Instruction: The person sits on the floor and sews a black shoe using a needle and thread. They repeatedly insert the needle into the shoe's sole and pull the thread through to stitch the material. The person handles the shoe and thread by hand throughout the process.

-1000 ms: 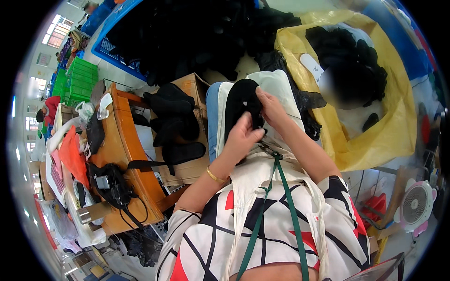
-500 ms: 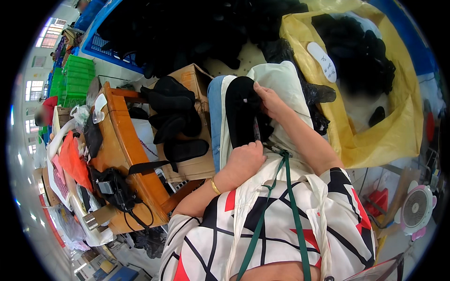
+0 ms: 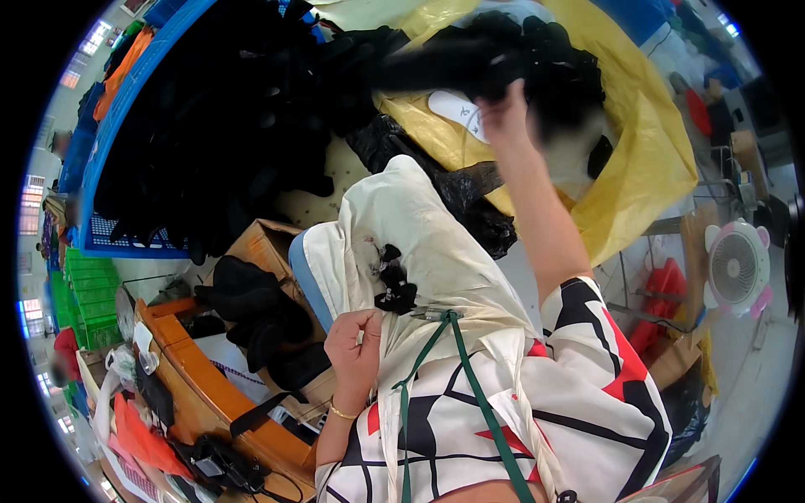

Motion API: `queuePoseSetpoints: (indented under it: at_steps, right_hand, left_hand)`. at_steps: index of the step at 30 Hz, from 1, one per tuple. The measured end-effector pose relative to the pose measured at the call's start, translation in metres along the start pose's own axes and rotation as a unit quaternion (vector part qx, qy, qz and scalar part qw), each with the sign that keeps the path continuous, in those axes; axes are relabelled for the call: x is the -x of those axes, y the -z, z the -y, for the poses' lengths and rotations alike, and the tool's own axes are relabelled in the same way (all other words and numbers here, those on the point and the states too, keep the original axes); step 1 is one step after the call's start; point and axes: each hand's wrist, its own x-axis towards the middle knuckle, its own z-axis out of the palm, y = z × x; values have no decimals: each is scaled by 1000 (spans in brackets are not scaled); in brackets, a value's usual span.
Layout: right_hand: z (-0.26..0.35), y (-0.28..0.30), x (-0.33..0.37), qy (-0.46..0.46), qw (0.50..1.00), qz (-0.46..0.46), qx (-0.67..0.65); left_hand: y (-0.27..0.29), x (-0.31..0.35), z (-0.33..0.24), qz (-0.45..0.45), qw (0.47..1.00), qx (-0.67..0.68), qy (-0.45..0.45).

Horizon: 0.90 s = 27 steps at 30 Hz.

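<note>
My right hand (image 3: 505,119) reaches out over the near rim of the yellow bag (image 3: 650,180). Its fingers are closed on one end of a black cloth shoe (image 3: 444,69), which is blurred by motion. Over my lap, my left hand (image 3: 353,342) is curled closed; what it holds, if anything, is hidden. Black scraps (image 3: 394,285) lie on the cream apron (image 3: 453,251) covering my legs. Beside them, a small metal tool (image 3: 429,313) hangs at the green cord (image 3: 432,344); its kind is unclear. More black shoes (image 3: 562,75) are heaped in the bag.
A large blue crate (image 3: 126,151) full of black pieces stands ahead on the left. Near my left side are a cardboard box (image 3: 260,243) with black shoes (image 3: 260,306) and a wooden stool (image 3: 193,360). A small fan (image 3: 738,267) stands at the right.
My right hand has carried the black shoe from my lap forward and right to the yellow bag. My left hand has drawn back from the shoe. The view has shifted, and scraps now show on the apron.
</note>
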Motion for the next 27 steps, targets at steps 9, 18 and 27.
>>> queuePoseSetpoints:
  at_steps: [9,18,27]
  right_hand:
    - [-8,107,44,-137,980,-23,142]
    - [-41,122,124,-222,955,67,184]
    - [-52,61,191,-16,756,403,516]
  left_hand:
    - [-27,-22,43,66,992,-102,15]
    - [-73,-87,100,157,944,-291,15]
    - [-32,-88,87,257,927,173,214]
